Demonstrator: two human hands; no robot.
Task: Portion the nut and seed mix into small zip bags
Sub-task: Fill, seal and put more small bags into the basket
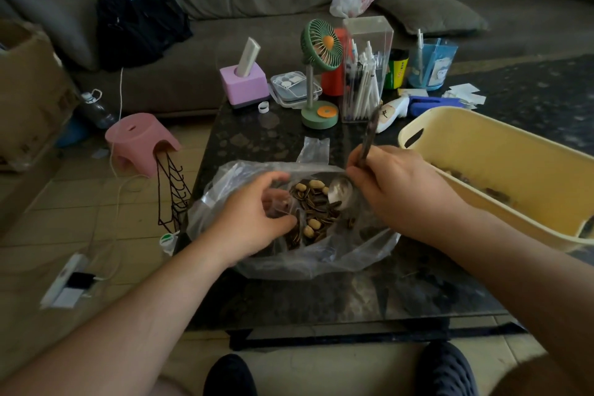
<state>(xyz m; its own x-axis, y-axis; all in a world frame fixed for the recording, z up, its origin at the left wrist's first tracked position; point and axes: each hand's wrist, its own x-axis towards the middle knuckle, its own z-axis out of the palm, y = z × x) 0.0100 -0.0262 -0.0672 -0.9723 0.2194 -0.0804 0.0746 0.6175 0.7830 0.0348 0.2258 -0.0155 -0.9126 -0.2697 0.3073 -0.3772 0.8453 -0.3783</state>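
Observation:
A large clear plastic bag lies open on the dark table, holding a mix of peanuts and striped sunflower seeds. My left hand grips the bag's left rim, fingers curled into the plastic. My right hand holds a metal spoon by its handle; the bowl of the spoon rests on the mix at the bag's right side. A small clear zip bag lies flat on the table just behind the large bag.
A cream plastic basket with some nuts in it stands at the right. Behind are a green desk fan, a clear pen holder, a purple box and a blue cup. A pink stool stands on the floor, left.

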